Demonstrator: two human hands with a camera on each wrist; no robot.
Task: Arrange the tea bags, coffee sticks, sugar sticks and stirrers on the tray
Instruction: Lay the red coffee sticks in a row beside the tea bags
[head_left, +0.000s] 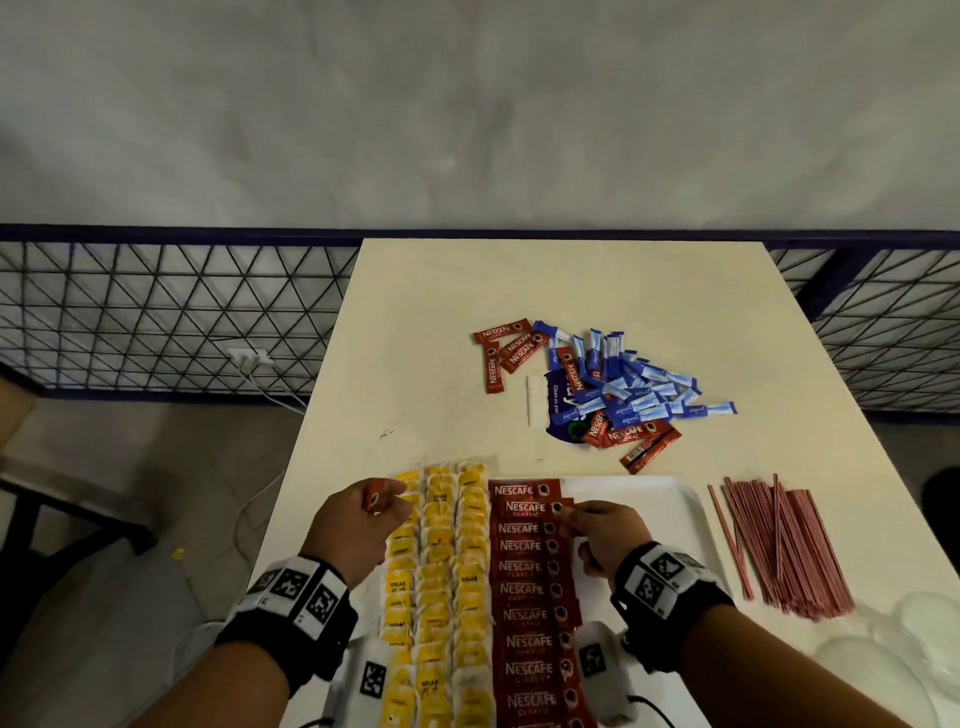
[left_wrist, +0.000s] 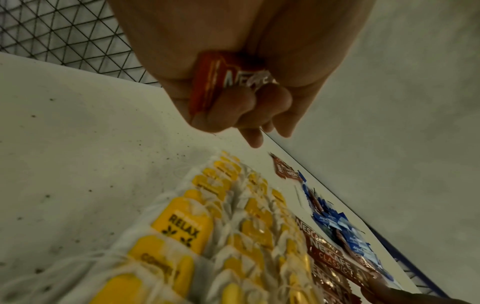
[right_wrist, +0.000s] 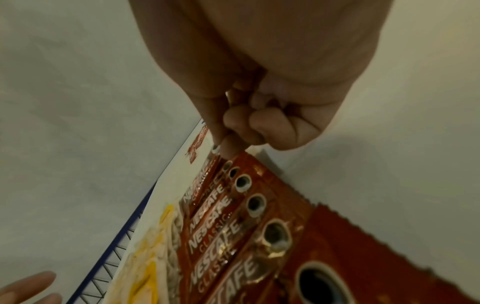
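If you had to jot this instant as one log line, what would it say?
left hand: holds spare coffee sticks | right hand: placing coffee stick in tray column | sugar sticks, stirrers: on table

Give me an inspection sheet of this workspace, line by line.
Surface: cream table, white tray at near edge.
Job's things: tea bags and coffee sticks in columns on tray; loose coffee and sugar sticks piled beyond; stirrers right of tray.
Clutter: dark blue wrapper under pile.
Grippers: left hand holds a coffee stick; right hand pinches a stick in the column.
Cables: white cables on floor, left.
Surroundings: mesh fence, grey wall.
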